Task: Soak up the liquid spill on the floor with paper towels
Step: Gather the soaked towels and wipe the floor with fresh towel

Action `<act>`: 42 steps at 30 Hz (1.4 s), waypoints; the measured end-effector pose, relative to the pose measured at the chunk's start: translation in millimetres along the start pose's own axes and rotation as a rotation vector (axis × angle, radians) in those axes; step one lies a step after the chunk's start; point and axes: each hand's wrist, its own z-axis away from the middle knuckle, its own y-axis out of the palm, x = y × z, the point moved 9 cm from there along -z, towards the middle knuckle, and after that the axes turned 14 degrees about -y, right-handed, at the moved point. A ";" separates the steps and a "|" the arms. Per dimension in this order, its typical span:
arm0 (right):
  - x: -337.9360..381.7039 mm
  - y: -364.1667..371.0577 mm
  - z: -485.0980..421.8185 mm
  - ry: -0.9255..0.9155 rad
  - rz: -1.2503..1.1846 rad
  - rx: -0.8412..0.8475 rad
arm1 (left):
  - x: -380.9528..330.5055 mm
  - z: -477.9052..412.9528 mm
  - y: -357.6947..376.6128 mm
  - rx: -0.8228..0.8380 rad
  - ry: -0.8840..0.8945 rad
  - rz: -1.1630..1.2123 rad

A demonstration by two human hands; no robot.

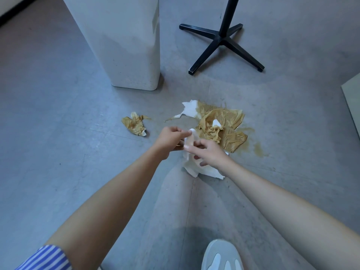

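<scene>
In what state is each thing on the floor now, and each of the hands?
left hand: pinches the clean towel
right hand: grips the same towel
clean towel: white, crumpled, between both hands
pile: soaked brown, lying on the spill, one corner white
wad: soaked brown, crumpled, apart at the left
spill: brown liquid, uncovered at the right edge

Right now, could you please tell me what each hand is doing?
Left hand: pinching the upper end of the white paper towel.
Right hand: gripping the same towel lower down.
</scene>
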 end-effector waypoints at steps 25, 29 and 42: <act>-90.5 -196.4 65.7 0.536 0.594 -0.657 | 22.9 -14.4 -67.4 -0.506 0.055 -0.372; -96.6 -215.0 79.7 0.590 0.593 -0.728 | 25.6 -14.9 -67.7 -0.533 0.050 -0.423; -87.8 -246.8 77.7 0.555 0.651 -0.851 | 35.3 -7.9 -69.1 -0.620 0.021 -0.516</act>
